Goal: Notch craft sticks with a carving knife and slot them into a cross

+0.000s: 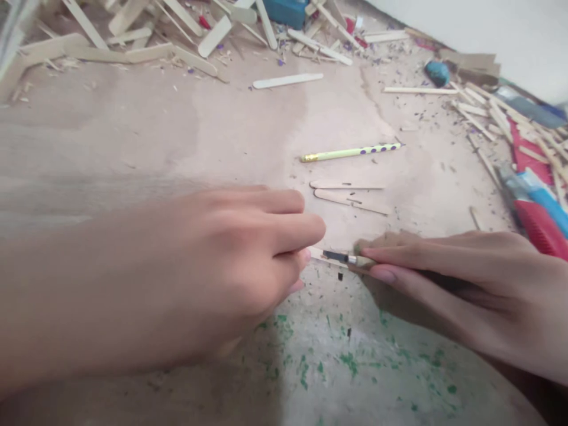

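Observation:
My left hand [252,254] is closed, with its fingers curled around a thin wooden craft stick [316,253] that pokes out to the right of the fingertips. In my right hand [461,272] I grip a craft knife [352,260] between thumb and fingers. The dark blade lies against the stick, close to my left fingertips; the exact contact is hard to make out. Just beyond the hands, two craft sticks [350,202] with dark marks lie side by side. A pale yellow-green pencil [346,152] with purple spots rests behind them.
Craft sticks and offcuts [177,23] are heaped along the back, near a blue object [286,12]. One loose stick [288,81] lies before the heap. At right are more strips, a blue lump [437,73] and a red-and-blue tool [539,219]. Shavings and green paint specks dot the wooden surface [133,136].

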The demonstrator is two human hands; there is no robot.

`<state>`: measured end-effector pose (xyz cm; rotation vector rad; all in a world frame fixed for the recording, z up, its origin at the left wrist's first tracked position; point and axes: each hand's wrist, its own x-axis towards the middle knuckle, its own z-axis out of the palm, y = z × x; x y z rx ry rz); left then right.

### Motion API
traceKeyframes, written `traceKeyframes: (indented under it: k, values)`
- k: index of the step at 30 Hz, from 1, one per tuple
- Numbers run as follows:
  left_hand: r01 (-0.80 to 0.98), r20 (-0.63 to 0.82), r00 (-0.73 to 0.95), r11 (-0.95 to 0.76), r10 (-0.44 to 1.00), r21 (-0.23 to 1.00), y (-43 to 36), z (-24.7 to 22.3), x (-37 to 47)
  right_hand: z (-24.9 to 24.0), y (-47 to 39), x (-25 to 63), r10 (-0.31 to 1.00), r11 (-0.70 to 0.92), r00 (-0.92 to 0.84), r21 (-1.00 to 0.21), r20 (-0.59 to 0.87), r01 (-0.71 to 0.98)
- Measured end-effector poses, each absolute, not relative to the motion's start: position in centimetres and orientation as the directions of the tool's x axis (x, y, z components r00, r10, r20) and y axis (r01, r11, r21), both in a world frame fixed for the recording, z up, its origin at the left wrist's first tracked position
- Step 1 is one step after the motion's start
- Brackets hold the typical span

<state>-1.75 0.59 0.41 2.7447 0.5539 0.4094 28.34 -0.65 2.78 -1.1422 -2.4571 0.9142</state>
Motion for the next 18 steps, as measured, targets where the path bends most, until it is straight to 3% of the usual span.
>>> traceKeyframes:
  k: [11,18]
  values:
    - [0.328,0.188,0.898,-0.89,0.398,0.316,0.59,0.47,-1.73,2.64,-0.65,28.57,0.756,0.492,-0.654,-0.673,0.016,0.552]
    - [0.333,0.183,0.892,-0.874,0.414,0.354,0.72,0.32,-1.91,2.74,-0.1,28.03,0.757,0.487,-0.654,-0.671,0.003,0.56]
